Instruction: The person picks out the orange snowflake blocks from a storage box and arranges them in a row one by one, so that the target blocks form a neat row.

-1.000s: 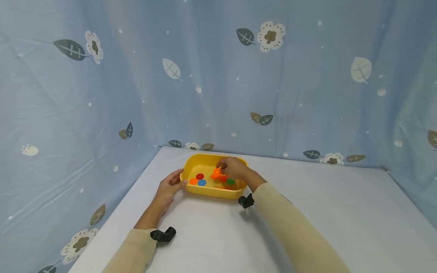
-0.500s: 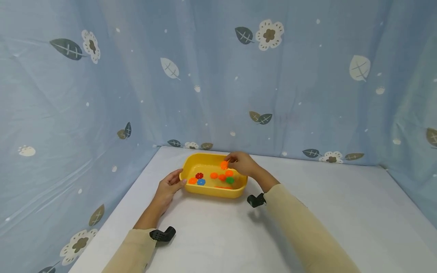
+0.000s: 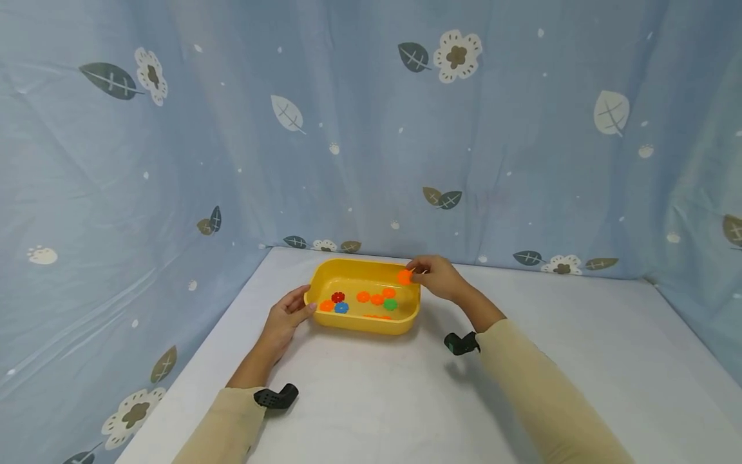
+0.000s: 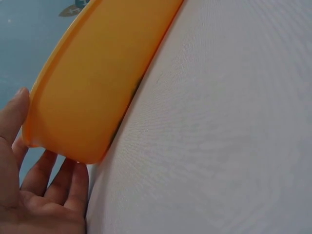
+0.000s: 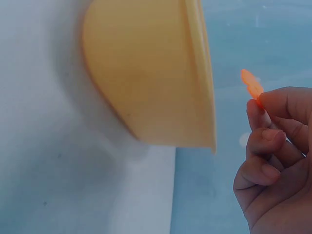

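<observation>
Head view: right hand (image 3: 442, 278) pinches notched orange disc (image 3: 404, 277), likely mid-transfer; left hand (image 3: 286, 316) grips yellow basin (image 3: 358, 324); next probably needs rim clearance.

Walling in a white table (image 3: 371, 393) behind and on both sides with pale blue cloth (image 3: 359, 77), falling in soft folds. Scattering leaves (image 3: 611, 113), white flowers (image 3: 457, 57) and paw prints (image 3: 43, 256) across it. Spreading soft light over everything.

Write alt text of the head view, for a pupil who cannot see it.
A right hand pinches an orange piece by the back right corner of a yellow tub; the left hand grips its left end. Inside lie more orange pieces, a red piece, a blue piece and a green piece.
</observation>
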Action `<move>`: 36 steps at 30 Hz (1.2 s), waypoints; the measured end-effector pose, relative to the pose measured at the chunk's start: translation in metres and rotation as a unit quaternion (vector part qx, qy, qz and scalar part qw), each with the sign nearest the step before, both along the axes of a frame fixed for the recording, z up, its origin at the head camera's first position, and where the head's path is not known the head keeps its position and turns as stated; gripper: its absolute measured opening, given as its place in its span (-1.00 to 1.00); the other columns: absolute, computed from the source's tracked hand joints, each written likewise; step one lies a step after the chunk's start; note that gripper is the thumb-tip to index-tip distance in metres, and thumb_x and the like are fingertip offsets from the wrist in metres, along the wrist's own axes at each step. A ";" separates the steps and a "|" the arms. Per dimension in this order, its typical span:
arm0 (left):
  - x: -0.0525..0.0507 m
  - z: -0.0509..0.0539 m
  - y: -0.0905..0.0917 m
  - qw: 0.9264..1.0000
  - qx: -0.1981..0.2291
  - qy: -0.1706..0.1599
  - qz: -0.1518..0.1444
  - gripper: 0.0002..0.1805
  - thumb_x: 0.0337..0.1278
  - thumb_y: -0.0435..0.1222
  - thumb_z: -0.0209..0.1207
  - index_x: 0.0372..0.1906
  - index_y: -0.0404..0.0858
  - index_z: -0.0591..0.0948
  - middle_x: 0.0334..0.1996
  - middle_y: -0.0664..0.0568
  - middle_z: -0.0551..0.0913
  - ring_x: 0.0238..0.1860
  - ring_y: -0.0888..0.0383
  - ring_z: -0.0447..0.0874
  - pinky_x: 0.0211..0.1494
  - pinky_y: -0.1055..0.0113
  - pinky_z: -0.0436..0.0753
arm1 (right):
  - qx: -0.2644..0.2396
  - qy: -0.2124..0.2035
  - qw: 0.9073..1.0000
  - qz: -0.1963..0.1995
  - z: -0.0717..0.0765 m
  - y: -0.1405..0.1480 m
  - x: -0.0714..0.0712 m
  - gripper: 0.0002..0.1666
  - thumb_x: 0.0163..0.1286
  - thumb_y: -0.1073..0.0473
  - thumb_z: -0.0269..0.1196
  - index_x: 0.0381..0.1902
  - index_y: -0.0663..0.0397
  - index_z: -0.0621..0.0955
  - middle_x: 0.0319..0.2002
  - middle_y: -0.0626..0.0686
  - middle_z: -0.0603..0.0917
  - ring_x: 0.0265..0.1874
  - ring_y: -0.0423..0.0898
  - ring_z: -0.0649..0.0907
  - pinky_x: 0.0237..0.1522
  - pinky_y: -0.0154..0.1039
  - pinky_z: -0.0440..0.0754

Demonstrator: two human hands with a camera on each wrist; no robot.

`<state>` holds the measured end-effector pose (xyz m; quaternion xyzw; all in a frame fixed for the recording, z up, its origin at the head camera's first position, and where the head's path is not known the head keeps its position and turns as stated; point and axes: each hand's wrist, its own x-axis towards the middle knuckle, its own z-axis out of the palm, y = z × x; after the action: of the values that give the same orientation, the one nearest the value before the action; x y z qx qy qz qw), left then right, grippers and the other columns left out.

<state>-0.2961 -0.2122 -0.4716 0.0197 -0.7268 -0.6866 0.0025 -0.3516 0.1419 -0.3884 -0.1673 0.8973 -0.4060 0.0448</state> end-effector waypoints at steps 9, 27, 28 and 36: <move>0.001 0.003 0.000 1.000 0.006 -0.003 -0.001 -0.40 0.24 -0.31 0.27 0.37 -0.17 0.40 0.37 -0.12 0.35 0.38 -0.03 0.26 0.25 0.26 0.44 | -0.053 -0.020 0.998 -0.019 -0.007 0.029 0.009 -0.74 0.37 0.15 0.24 -0.01 0.07 0.65 -0.23 0.06 0.63 -0.24 0.09 0.57 -0.19 -0.02 0.61; 0.001 0.005 0.002 1.000 -0.002 -0.001 -0.006 -0.39 0.27 -0.31 0.24 0.40 -0.18 0.36 0.39 -0.09 0.33 0.38 0.01 0.26 0.26 0.27 0.43 | -0.085 -0.030 0.994 -0.061 -0.036 0.069 0.028 -0.70 0.37 0.18 0.24 0.03 0.13 0.62 -0.23 0.14 0.62 -0.30 0.14 0.54 -0.27 -0.03 0.60; 0.001 0.005 0.002 1.000 -0.002 -0.001 -0.006 -0.39 0.28 -0.31 0.24 0.40 -0.18 0.36 0.40 -0.09 0.32 0.39 0.01 0.25 0.26 0.26 0.42 | -0.085 -0.030 0.994 -0.063 -0.039 0.071 0.028 -0.70 0.37 0.17 0.26 0.02 0.13 0.62 -0.23 0.14 0.62 -0.31 0.12 0.54 -0.28 -0.05 0.60; 0.000 0.003 0.000 1.000 0.002 -0.006 -0.007 -0.40 0.29 -0.31 0.23 0.40 -0.17 0.36 0.39 -0.09 0.32 0.39 0.02 0.25 0.25 0.26 0.43 | -0.077 -0.031 0.994 -0.068 -0.058 0.082 0.033 -0.70 0.36 0.21 0.25 0.02 0.18 0.62 -0.25 0.11 0.65 -0.38 0.06 0.54 -0.41 -0.23 0.56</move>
<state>-0.2957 -0.2118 -0.4689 0.0187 -0.7254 -0.6881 -0.0071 -0.3190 0.2239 -0.4464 -0.0965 0.8708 -0.4810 0.0316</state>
